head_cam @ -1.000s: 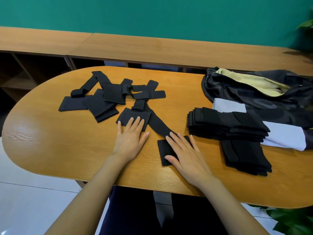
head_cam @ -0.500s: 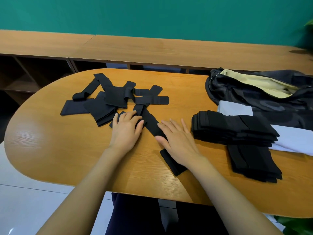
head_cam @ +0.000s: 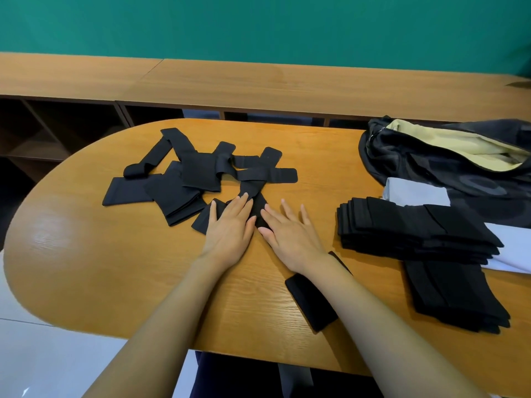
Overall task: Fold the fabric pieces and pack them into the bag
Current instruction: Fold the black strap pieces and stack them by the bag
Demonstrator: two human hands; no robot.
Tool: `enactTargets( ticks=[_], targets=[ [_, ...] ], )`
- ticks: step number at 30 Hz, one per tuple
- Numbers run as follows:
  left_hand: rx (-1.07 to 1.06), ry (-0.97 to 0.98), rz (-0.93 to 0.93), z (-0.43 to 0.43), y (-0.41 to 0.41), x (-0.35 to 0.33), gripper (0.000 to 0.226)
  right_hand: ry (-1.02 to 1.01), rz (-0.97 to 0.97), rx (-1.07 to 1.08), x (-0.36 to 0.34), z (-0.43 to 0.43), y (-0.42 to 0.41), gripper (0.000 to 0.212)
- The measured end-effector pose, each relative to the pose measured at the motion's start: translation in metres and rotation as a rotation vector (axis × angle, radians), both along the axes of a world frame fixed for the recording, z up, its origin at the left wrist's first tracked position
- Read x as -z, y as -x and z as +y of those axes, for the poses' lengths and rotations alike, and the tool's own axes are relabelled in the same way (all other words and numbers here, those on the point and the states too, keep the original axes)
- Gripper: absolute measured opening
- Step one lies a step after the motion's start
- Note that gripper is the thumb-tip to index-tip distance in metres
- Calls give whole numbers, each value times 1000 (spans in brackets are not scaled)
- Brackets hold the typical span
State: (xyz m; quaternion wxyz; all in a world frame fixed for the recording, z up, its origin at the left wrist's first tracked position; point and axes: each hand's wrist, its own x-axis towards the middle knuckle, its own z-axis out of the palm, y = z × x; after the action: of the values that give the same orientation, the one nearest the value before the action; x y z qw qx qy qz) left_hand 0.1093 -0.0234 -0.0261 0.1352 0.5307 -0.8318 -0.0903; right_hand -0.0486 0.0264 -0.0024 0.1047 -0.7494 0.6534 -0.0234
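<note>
Nearest the body, the rounded end of a long black strip lies on the oval wooden tabletop, partly under the right forearm. From there its long axis runs diagonally away and to the left. It passes beneath the right wrist and comes out between the two hands, pointing into the heap beyond. The left hand lies flat with straight fingers on a smaller black piece and on the far part of the strip. The right hand lies flat just beside it, fingers spread, with its thumb side on the strip and its outer fingers on bare wood. Neither grip is closed on anything; both are open palms pressing down. This looks like smoothing the strip before a fold along its length. The right hand is the nearer one to the free near end, and also to what lies on its right: a folded stack and, closer to the table edge, a second stack, both on a pale sheet. Beyond the hands sprawls the heap of unfolded pieces. At the far right the dark patterned bag lies with its mouth open, showing a yellow lining.
</note>
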Motion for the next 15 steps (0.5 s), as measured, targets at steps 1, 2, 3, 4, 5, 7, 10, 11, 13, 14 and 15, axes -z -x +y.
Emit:
enactTargets(
  ticks=[1,2,3,4,5,7,10,11,13,14,15],
  targets=[
    [4,10,7,1,1,1,48,9,8,12,0,5,1,58],
    [6,20,14,3,2,1,47,14,16,23,0,10,2,58],
    [1,28,24,3,3,2,47,21,24,31,1,13,2,58],
    [-9,32,35,4,5,1,48,30,32,37,1,16,2,58],
    [-21,34,40,4,6,1,48,41,39,41,1,19,1,59],
    [-39,39,36,5,8,-1,48,54,47,50,2,21,-1,58],
    [-43,70,72,8,10,-2,45,65,45,66,2,21,1,57],
    [-40,99,99,10,10,-1,42,72,43,69,1,20,2,56],
    [-51,173,154,11,10,0,33,109,45,58,-2,15,4,55],
    [-71,194,178,11,10,0,29,133,44,44,-3,13,5,55],
    [-97,202,201,10,11,0,26,146,41,26,-4,11,5,54]
  ],
)
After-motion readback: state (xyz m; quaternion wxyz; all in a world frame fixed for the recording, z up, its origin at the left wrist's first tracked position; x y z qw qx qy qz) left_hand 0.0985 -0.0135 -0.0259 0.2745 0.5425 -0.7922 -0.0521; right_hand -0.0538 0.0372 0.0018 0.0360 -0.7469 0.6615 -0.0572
